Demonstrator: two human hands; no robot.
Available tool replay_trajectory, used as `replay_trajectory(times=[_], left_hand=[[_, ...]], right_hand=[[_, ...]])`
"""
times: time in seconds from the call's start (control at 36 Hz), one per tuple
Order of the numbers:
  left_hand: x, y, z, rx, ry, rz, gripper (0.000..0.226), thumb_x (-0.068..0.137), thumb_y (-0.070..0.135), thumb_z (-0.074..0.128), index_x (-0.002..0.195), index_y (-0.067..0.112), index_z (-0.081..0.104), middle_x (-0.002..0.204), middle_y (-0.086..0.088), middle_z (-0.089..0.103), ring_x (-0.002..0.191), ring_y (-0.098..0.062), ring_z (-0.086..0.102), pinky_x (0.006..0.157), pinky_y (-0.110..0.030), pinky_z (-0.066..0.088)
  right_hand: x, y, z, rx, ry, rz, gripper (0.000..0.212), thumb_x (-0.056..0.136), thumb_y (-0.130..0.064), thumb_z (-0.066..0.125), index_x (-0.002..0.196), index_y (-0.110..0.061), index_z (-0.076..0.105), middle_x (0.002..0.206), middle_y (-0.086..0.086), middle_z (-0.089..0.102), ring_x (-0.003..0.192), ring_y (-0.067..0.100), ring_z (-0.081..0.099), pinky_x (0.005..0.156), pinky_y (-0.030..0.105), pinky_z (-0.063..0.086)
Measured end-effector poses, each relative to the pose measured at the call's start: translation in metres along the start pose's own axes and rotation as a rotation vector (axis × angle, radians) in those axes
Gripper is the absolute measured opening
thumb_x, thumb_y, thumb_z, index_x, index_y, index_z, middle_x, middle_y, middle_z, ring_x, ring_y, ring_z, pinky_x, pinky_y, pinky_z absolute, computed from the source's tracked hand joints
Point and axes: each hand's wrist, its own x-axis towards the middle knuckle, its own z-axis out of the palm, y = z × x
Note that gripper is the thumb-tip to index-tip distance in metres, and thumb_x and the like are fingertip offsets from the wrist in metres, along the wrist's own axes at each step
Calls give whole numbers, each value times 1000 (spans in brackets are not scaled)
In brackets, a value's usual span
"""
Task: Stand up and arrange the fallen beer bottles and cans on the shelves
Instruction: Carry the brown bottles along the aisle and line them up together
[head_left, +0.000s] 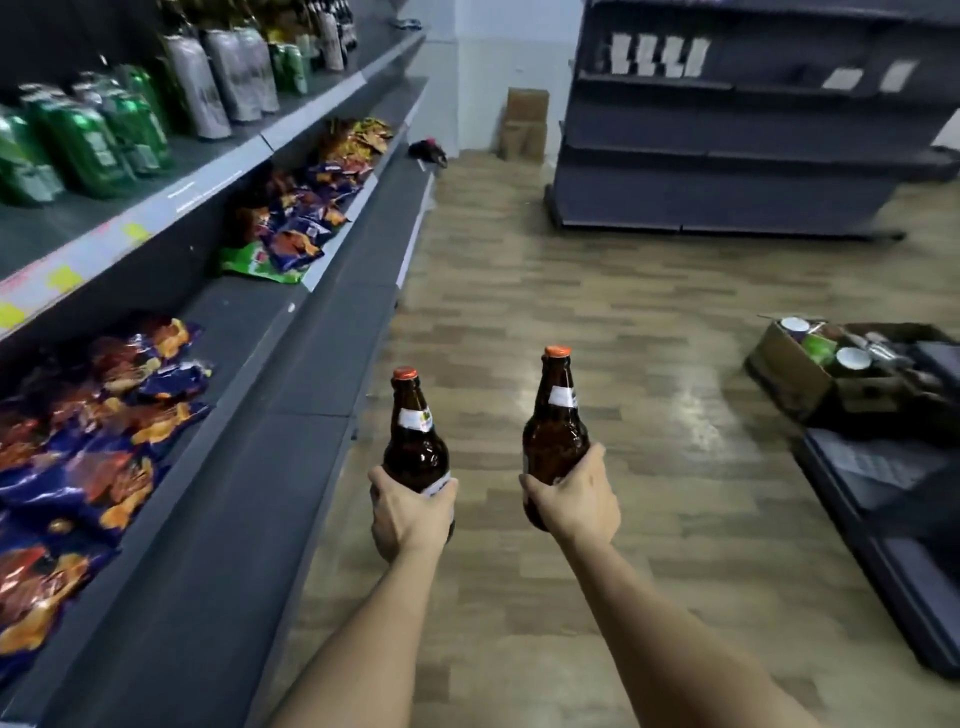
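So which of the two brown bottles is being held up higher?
The bottle in the right hand. That bottle has its orange cap above the cap of the bottle in the left hand, and it leans a little to the right.

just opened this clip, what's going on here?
A person stands in a shop aisle holding a brown beer bottle in each hand, both capped and roughly upright. The left hand grips the left bottle around its lower body; the right hand grips the right bottle the same way. Neither bottle is shelved yet. The shelving on the left holds green cans up top and snack bags below. A cardboard box of goods sits on the floor to the right.
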Motion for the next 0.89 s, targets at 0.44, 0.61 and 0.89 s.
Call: replay_trajectory(times=[0.44, 0.61, 0.89], left_hand=[[171, 179, 183, -10, 25, -21, 73, 69, 35, 81, 124, 13, 38, 123, -12, 58, 104, -38, 60, 80, -41, 48], [233, 243, 242, -41, 43, -30, 77, 69, 33, 82, 128, 12, 38, 125, -11, 58, 106, -37, 59, 80, -38, 44], [366, 322, 314, -73, 10, -35, 72, 70, 28, 82, 127, 11, 40, 122, -10, 59, 106, -37, 59, 76, -36, 42]], right_hand=[[310, -75, 12, -38, -60, -57, 66, 71, -50, 77, 108, -18, 33, 114, 2, 58, 105, 30, 61, 74, 33, 38], [413, -112, 16, -21, -69, -62, 65, 73, -47, 77, 112, -16, 35, 113, 2, 60, 105, 29, 60, 74, 31, 36], [568, -181, 66, 19, -83, -6, 67, 73, -43, 78, 114, -12, 35, 118, 7, 56, 108, 34, 59, 82, 40, 45]])
